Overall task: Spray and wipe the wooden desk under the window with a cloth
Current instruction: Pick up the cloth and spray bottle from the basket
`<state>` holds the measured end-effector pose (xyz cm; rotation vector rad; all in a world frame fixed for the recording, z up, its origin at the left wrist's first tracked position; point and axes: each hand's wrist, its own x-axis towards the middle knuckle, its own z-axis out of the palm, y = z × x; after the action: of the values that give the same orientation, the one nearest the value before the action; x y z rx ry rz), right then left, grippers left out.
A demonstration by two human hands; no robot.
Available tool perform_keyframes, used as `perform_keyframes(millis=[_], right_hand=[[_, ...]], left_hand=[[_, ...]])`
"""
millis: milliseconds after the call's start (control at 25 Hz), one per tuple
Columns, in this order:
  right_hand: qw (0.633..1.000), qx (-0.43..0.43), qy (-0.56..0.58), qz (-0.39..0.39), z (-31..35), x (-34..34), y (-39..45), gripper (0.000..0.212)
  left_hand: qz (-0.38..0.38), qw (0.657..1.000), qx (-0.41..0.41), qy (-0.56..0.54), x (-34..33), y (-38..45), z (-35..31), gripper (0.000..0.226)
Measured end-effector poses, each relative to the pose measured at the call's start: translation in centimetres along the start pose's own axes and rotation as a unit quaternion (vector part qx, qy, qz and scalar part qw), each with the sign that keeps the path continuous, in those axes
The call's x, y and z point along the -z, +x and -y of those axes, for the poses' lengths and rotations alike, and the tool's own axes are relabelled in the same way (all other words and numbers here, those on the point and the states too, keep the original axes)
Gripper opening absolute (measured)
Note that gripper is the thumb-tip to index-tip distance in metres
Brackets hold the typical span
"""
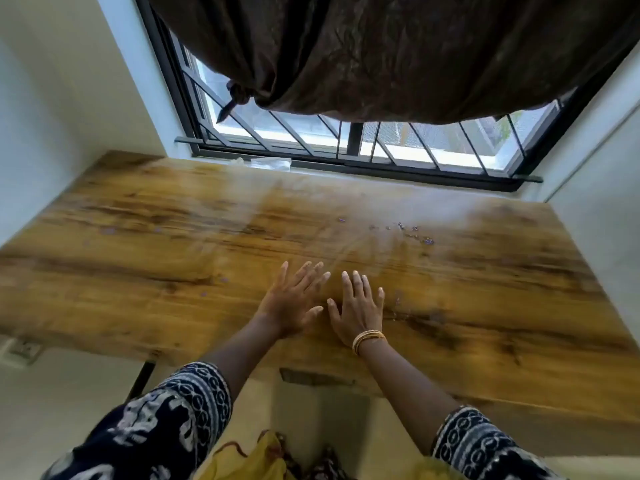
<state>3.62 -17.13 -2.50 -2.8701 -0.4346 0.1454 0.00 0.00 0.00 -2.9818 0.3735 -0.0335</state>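
The wooden desk [145, 244] stretches below the barred window [408, 140]. My left hand [291, 299] and my right hand [360, 306] are side by side over the desk's middle near the front edge, palms down, fingers straight and spread, holding nothing. Whether they touch the wood I cannot tell. Gold bangles [367, 340] circle my right wrist. Small purple specks [403, 228] dot the desk right of centre. No cloth or spray bottle is in view.
A brown curtain [398, 53] hangs knotted over the top of the window. A crumpled clear plastic piece [270, 163] lies at the sill. White walls close both sides of the desk. A wall socket [22, 351] sits low at the left.
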Motion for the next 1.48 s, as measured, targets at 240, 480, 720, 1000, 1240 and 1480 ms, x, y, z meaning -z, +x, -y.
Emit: perform_keyframes(millis=[240, 480, 720, 1000, 1240, 1480], right_hand=[[1.000, -0.006, -0.010, -0.024, 0.1, -0.6, -2.5, 0.066], [0.998, -0.047, 0.016, -0.049, 2.5, -1.3, -5.7, 0.077], [0.992, -0.097, 0.010, -0.084, 3.5, -3.2, -11.5, 0.067], [0.993, -0.086, -0.028, -0.082, 0.4, -3.9, -19.0, 0.065], [0.993, -0.099, 0.011, -0.066, -3.8, -3.8, -24.1, 0.072], [0.993, -0.110, 0.036, -0.030, -11.7, -3.2, -31.1, 0.068]], left_hand=[[0.008, 1.000, 0.010, -0.013, -1.3, -2.6, -1.4, 0.071], [0.010, 0.998, 0.014, -0.067, -1.5, -6.5, -1.5, 0.071], [0.002, 0.992, 0.014, -0.125, -1.9, -10.6, -3.0, 0.073], [-0.013, 0.992, 0.006, -0.126, -2.5, -15.1, -7.1, 0.070], [0.000, 0.992, 0.000, -0.127, -2.1, -16.3, -13.8, 0.073], [0.029, 0.991, -0.001, -0.133, -1.4, -18.9, -24.6, 0.077]])
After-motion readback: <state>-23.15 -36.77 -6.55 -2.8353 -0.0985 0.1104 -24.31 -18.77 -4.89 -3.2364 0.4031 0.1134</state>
